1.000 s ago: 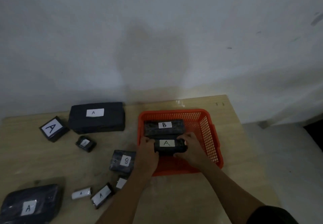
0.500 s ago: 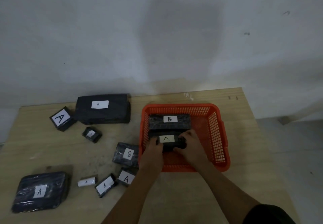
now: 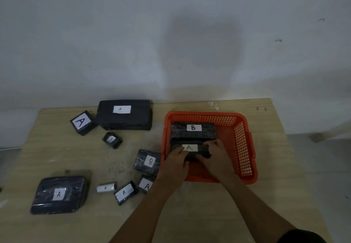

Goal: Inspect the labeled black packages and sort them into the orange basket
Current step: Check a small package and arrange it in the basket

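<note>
Item in hand: black package labelled A (image 3: 190,150), a small oblong block wrapped in dark glossy film, white paper label facing up. Location: inside the orange basket (image 3: 245,144), toward its near-left part, just in front of the black package labelled B (image 3: 193,130), the two apparently touching.

Hold: my left hand (image 3: 175,164) closes on the left end, my right hand (image 3: 216,157) on the right end, fingers curled over the top edge. Whether it rests on the basket floor I cannot tell.

Handling, as I judge it: light, fairly stiff, film likely slick; best taken by the short ends as now, keeping fingers off the label so it stays readable.

Awaiting sorting on the tabletop (image 3: 190,214): several more black packages, mostly labelled A, including the large box labelled A (image 3: 124,114) at the far side.
</note>
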